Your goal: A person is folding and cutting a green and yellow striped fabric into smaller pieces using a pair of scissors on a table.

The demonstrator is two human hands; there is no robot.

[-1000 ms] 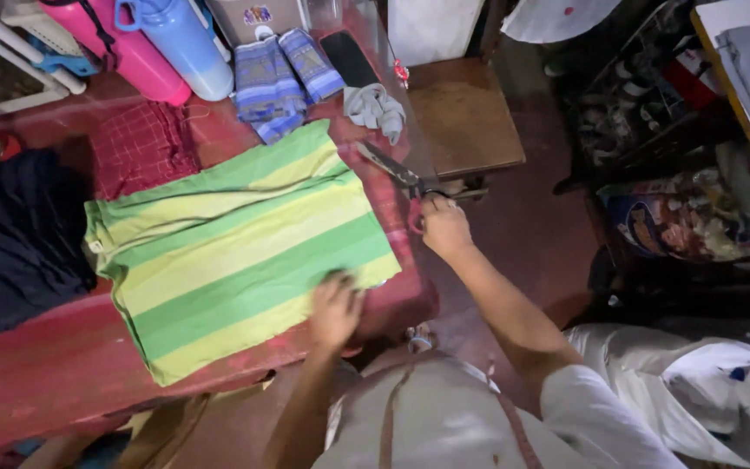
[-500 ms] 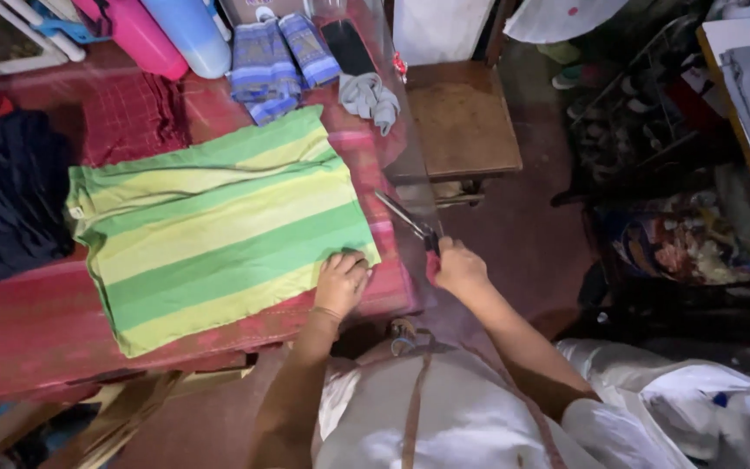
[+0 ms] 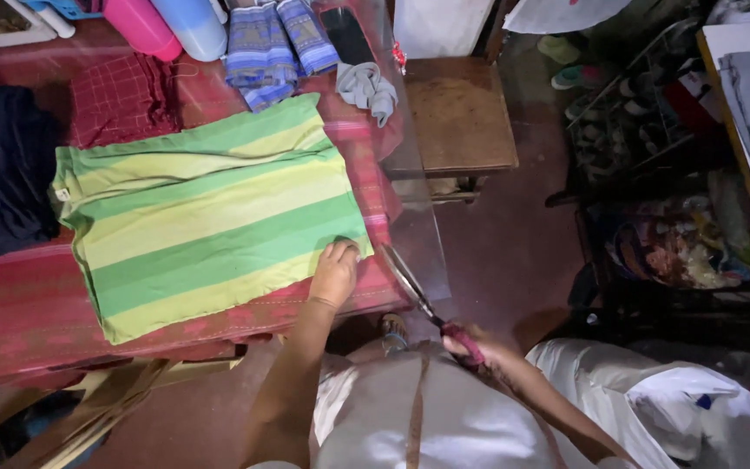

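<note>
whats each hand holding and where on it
Right hand grips the scissors by their red handles. Left hand holds nothing; it presses flat on the green striped shirt near its corner.

— What are you pressing at the centre of the frame?

— Your left hand (image 3: 334, 274) lies on a striped green cloth (image 3: 210, 213), soft and matt, with a smooth knit look. Under it, the red table cover (image 3: 10, 304) is woven cloth too, a little glossy where the light falls.

— And lower right of centre?

— Your right hand (image 3: 479, 347) holds scissors (image 3: 414, 291): shiny metal blades, handles that look like red plastic.

— Along the top edge?

— The pink bottle (image 3: 142, 26) and the pale blue bottle (image 3: 191, 26) are smooth, glossy plastic. The stool (image 3: 462, 117) is matt, worn wood.
</note>
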